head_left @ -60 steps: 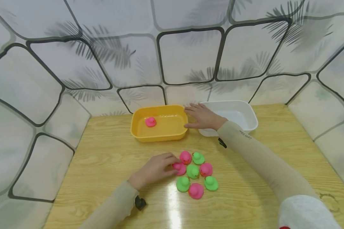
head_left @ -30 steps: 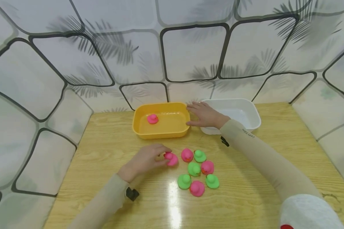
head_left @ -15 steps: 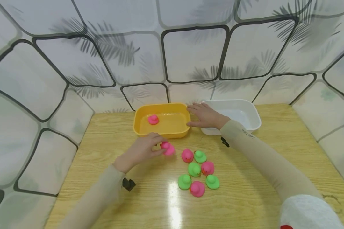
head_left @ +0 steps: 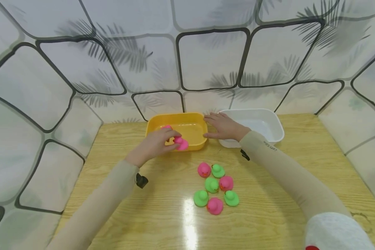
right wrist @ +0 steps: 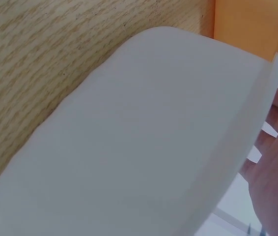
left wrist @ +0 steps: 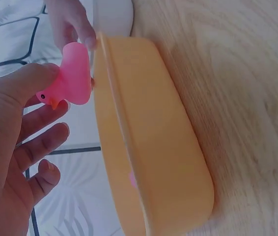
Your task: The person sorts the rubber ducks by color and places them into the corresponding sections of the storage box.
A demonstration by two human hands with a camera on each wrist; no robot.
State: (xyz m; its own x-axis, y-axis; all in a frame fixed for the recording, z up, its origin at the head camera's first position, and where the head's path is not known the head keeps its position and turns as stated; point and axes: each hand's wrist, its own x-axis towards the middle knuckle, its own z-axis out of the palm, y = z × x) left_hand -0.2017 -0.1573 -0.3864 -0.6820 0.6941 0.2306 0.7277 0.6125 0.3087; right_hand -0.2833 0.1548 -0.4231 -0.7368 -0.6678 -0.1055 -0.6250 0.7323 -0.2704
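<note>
My left hand (head_left: 154, 144) pinches a pink rubber duck (left wrist: 75, 73) between thumb and fingers. The duck is up over the near rim of the yellow tub (head_left: 193, 133), as the left wrist view shows from the side. Inside the tub lies another pink duck (head_left: 167, 127), mostly hidden behind the left hand. My right hand (head_left: 225, 126) lies with spread, fairly straight fingers at the tub's right rim, its forearm crossing the white tub (head_left: 268, 126). On the table in front are loose ducks, among them a pink duck (head_left: 204, 169) and a green duck (head_left: 211, 184).
The white tub stands right of the yellow one, both close to the patterned back wall (head_left: 209, 62). Several pink and green ducks sit in a cluster on the wooden table (head_left: 128, 208). Side walls close off left and right.
The left hand has picked a pink duck out of the cluster and carried it left and away from me, up to the yellow tub. The right hand keeps its place at the rim.
</note>
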